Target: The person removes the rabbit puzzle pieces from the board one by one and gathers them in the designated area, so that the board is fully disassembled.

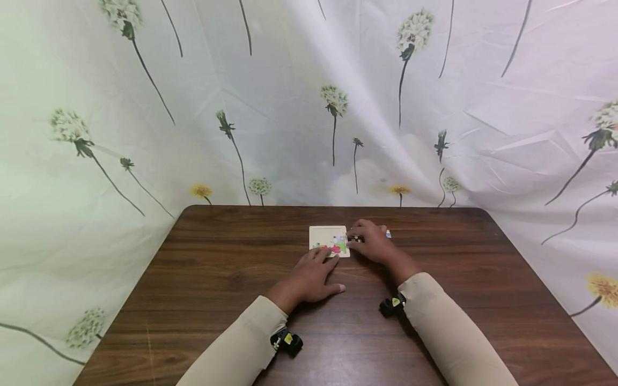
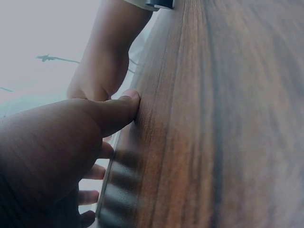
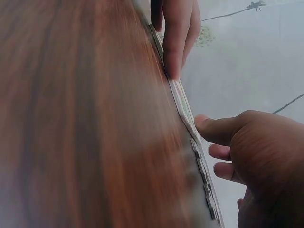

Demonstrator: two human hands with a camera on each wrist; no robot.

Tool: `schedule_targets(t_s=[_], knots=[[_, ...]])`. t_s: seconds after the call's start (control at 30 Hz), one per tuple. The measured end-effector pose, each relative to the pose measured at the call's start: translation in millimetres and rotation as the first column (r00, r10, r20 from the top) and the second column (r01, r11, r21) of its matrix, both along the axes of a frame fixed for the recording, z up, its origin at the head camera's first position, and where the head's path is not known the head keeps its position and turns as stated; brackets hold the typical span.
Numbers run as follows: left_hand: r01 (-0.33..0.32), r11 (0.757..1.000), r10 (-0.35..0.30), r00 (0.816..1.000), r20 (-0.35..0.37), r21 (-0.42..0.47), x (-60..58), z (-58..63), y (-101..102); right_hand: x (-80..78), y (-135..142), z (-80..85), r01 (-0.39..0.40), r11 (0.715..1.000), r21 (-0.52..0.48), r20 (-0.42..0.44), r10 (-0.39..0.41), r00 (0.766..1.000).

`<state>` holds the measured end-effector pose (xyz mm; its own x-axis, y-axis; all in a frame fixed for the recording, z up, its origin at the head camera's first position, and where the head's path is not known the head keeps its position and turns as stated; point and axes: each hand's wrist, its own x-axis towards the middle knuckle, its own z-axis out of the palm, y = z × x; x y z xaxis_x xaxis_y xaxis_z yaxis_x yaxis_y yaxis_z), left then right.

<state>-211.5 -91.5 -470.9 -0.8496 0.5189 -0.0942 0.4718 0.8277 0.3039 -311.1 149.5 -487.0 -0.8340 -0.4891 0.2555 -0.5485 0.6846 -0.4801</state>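
A pale square puzzle board [image 1: 321,234] lies flat near the far side of the table, with colourful pieces [image 1: 338,244] in its lower right part. My left hand [image 1: 311,276] rests with fingertips on the board's near edge, its thumb stretched out over the table. At the board's right edge is my right hand [image 1: 372,241], thumb and fingers apart and slightly bent, tips touching the border. Loose puzzle pieces [image 1: 389,234] show beside it, others partly hidden under it. The right wrist view shows my right thumb [image 3: 216,129] at the board's corner, near a row of flat pieces [image 3: 203,175].
The brown wooden table [image 1: 232,311] has its far edge just beyond the board. A pale cloth [image 1: 289,134] printed with dandelions hangs behind and along both sides. Small black cameras [image 1: 288,341] sit on both wrists.
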Motion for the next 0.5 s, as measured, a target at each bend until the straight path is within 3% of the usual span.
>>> schedule_targets(t_s=[0.5], knots=[[0.005, 1.0, -0.005, 1.0, 0.005, 0.01, -2.1, -1.8, -1, -5.1, -13, -1.6, 0.004, 0.997, 0.077, 0.068, -0.009, 0.998]])
